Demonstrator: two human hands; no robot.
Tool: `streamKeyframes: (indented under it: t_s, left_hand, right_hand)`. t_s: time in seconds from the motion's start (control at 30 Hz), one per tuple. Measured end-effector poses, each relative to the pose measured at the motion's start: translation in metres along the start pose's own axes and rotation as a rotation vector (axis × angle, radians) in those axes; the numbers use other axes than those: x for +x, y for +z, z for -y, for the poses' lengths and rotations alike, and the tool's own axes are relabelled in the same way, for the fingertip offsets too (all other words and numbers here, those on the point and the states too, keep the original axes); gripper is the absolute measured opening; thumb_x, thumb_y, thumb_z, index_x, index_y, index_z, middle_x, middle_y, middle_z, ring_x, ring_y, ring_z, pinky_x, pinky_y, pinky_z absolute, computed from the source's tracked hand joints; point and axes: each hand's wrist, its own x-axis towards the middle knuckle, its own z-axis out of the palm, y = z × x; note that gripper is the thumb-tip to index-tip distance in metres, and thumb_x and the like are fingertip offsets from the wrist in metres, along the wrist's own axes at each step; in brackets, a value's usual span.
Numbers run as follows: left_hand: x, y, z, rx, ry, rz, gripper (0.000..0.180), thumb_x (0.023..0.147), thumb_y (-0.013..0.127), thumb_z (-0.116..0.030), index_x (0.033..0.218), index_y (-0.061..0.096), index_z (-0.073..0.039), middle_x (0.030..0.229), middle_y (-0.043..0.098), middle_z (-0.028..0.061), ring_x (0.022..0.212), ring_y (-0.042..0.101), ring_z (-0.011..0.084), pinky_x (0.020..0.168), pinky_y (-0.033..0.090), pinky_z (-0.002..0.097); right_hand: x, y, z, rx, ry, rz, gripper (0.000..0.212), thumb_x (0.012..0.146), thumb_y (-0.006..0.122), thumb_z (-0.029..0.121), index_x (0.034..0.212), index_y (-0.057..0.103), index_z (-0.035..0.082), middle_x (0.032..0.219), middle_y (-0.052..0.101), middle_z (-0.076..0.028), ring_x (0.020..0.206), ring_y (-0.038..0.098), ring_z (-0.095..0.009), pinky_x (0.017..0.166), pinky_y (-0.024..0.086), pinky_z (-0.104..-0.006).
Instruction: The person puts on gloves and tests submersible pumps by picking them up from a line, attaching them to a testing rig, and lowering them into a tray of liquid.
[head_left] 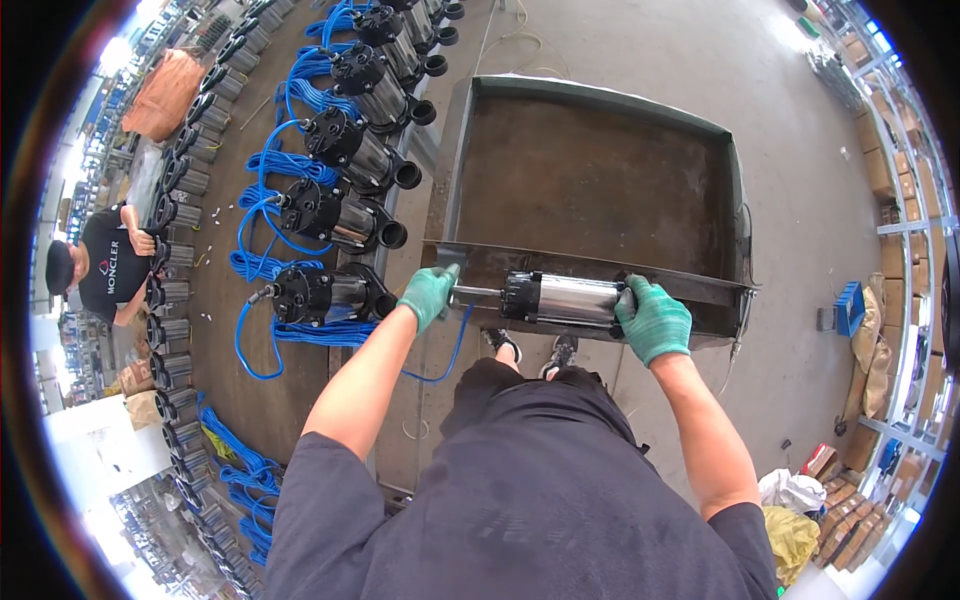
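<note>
Mid-frame, a heavy-looking, slick pump motor (578, 299) is end-gripped by the right hand (656, 318). Its shaft (480, 291) seems held by the left hand (428, 295).

Worker's right hand (655, 318), in a green glove, grips one end of a polished cylinder (580, 298) with black end fittings, level along the near side of a shallow metal tray (600, 170). Left hand (428, 297), likewise gloved, is at the tip of the projecting shaft (478, 291); finger closure undetermined. On my left, a brown surface (228, 330) carries a row of black-and-silver pumps (352, 222) and coiled blue cables (292, 165). Across it, a capped person (108, 265) in dark clothing stands near lined-up metal housings (178, 212).
</note>
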Motion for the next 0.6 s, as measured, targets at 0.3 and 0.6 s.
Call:
streamKeyframes:
  t_s: [0.3, 0.6]
  left_hand:
    - [-0.021, -0.035, 0.015, 0.675, 0.858, 0.055, 0.034, 0.095, 0.078, -0.023, 0.122, 0.071, -0.004, 0.109, 0.073, 0.0086, 0.104, 0.069, 0.0298, 0.092, 0.055, 0.0382]
    - [-0.014, -0.017, 0.001, -0.114, -0.137, 0.27, 0.035, 0.103, 0.072, -0.034, 0.115, 0.073, -0.001, 0.085, 0.07, 0.0039, 0.074, 0.066, 0.0125, 0.068, 0.054, 0.0277]
  right_hand:
    - [0.001, -0.006, 0.006, 0.012, -0.003, 0.026, 0.03, 0.096, 0.063, 0.035, 0.115, 0.075, 0.015, 0.092, 0.074, -0.014, 0.077, 0.073, -0.036, 0.07, 0.059, -0.0488]
    - [-0.004, -0.002, 0.006, 0.025, -0.003, 0.023, 0.03, 0.097, 0.063, 0.034, 0.115, 0.075, 0.013, 0.092, 0.074, -0.015, 0.079, 0.073, -0.036, 0.072, 0.059, -0.048]
